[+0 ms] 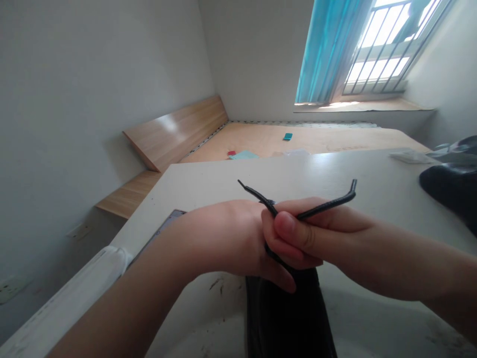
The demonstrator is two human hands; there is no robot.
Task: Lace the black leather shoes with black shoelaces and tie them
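Note:
A black shoe [294, 318] stands on the white table at the bottom middle, its lower part running out of the frame. My right hand [298, 233] is closed, pinching a black shoelace [324, 205] between thumb and fingers. Two lace ends stick out above this pinch, one towards the left and the other towards the right. Across the shoe's upper end, my left hand [238, 236] bends over with its thumb side against the shoe. Most of the left fingers are hidden behind my right hand, but the hand appears to grip the shoe.
Another dark shoe [449, 191] is at the table's right edge, near a clear plastic packet [412, 156]. A flat, dark-edged item [169, 219] lies left, partly behind my left arm. Beyond the white table [208, 181] is a wooden bed board [257, 136] with small coloured items.

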